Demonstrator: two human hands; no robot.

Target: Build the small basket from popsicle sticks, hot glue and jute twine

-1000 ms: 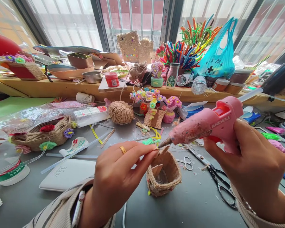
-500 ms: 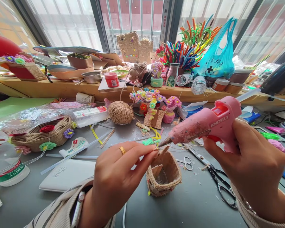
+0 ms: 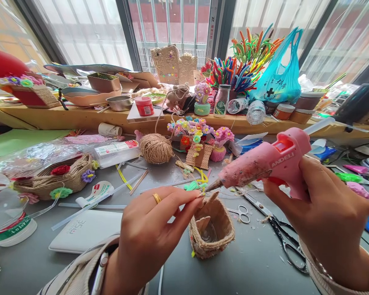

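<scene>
My right hand (image 3: pixel 322 217) grips a pink glue gun (image 3: pixel 264 162), its nozzle tip pointing down-left at the top rim of a small twine-wrapped basket (image 3: pixel 212 229) on the grey table (image 3: pixel 249 262). My left hand (image 3: pixel 150 229), with a gold ring, pinches the basket's rim flap between thumb and fingertips, right beside the nozzle tip. A clear glue stick sticks out of the gun's back.
Scissors (image 3: pixel 283 237) and small scissors (image 3: pixel 241 213) lie right of the basket. A twine ball (image 3: pixel 156 148), paper flower pots (image 3: pixel 199 139), a larger twine basket (image 3: pixel 53 178), a white tablet (image 3: pixel 86 231) and glue sticks crowd the table. A cluttered wooden shelf (image 3: pixel 80 114) runs behind.
Both hands, the gun and the basket stay almost as they were. The view has shifted slightly.
</scene>
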